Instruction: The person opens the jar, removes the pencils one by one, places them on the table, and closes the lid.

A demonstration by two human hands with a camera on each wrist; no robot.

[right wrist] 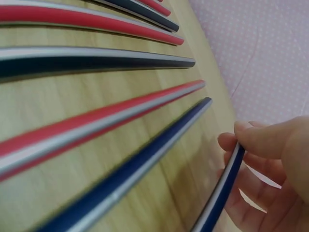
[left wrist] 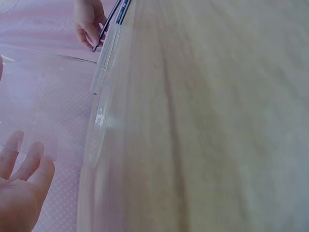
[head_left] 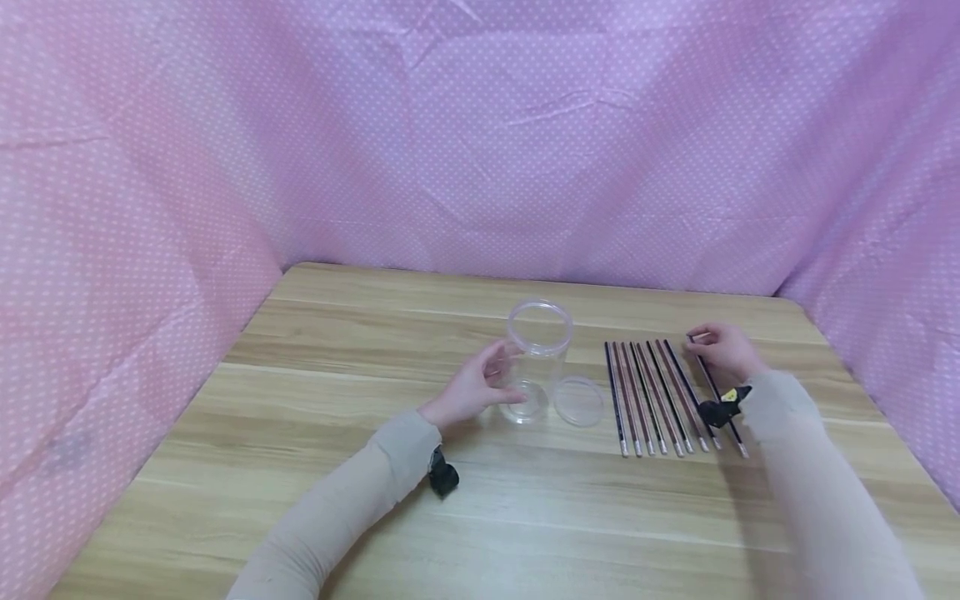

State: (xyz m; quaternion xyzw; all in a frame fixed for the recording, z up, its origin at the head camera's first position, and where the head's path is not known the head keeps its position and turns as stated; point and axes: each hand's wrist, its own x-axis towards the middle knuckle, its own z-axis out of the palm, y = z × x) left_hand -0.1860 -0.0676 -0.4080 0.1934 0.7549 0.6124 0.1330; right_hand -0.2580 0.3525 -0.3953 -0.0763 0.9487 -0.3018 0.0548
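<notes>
A clear plastic jar (head_left: 542,358) stands upright and open on the table, its round clear lid (head_left: 578,402) lying flat beside its base. My left hand (head_left: 476,387) curves around the jar's left side, thumb low in front and fingers behind; the left wrist view shows those fingers (left wrist: 36,166) at the see-through wall. At the right, my right hand (head_left: 722,350) pinches the far end of a dark blue striped pencil (right wrist: 223,191) between thumb and fingers. That end appears slightly raised, its white eraser end toward me. Left of it lies a row of striped pencils (head_left: 651,392).
The wooden table (head_left: 360,333) has pink dotted cloth (head_left: 480,150) hanging around its back and sides. Red and dark pencils lie side by side, erasers toward me. A black wrist device (head_left: 444,477) sits on the left sleeve, another (head_left: 722,412) on the right.
</notes>
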